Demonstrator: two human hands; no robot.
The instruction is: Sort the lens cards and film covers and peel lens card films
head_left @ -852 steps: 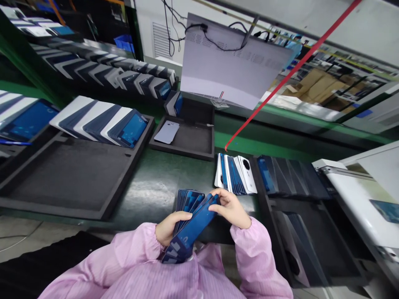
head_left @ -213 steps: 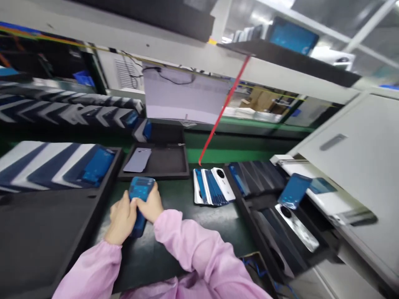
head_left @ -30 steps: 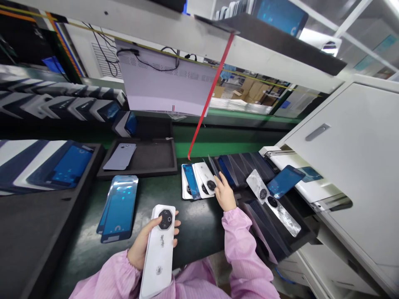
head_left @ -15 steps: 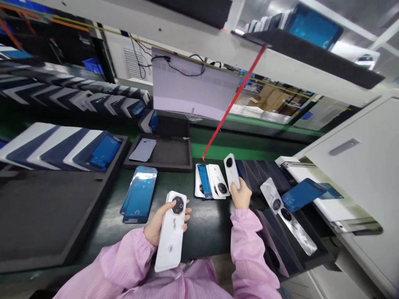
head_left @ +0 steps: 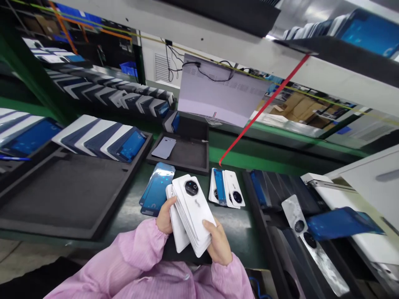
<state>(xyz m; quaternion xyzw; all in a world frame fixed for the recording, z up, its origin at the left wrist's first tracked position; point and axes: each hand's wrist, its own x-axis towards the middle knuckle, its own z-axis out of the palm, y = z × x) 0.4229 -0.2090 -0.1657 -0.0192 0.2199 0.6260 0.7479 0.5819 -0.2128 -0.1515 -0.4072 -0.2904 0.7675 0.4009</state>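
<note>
The white covers [head_left: 190, 214] are gathered into one fanned stack, camera rings up, held over the near edge of the tabletop [head_left: 137, 216], probably so the edges can be squared. The left hand [head_left: 164, 216] is closed on the stack's left edge; the right hand [head_left: 218, 241] cups its near right corner, thumb on top. A blue-film stack [head_left: 157, 189] lies just left; a smaller pile [head_left: 226, 187] lies farther right, beside the trays [head_left: 71, 187].
</note>
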